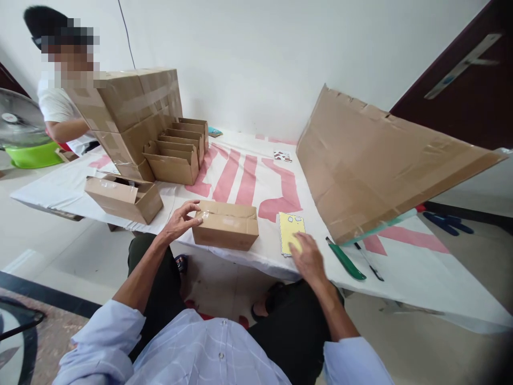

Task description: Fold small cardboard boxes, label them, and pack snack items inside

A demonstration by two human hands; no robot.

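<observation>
On the table's near edge sits a closed brown cardboard box [225, 225] with clear tape on its top. My left hand [181, 220] grips its left end, fingers and thumb resting against the top edge and corner. To the right lies a yellow card or thin booklet [287, 230] printed with small pale shapes. My right hand [308, 255] is over its lower right part, fingers apart; whether the fingertips press on it is hard to see. A green-handled knife [347, 260] and a thin dark pen-like tool [371, 263] lie right of that hand.
Left of me stands a partly open box [124, 197]; behind it are a row of open boxes [172, 160] and stacked taped cartons [136, 107]. A large cardboard sheet [385, 160] leans at right. A patterned card [282, 155] lies farther back. Another person [66, 101] is behind the cartons.
</observation>
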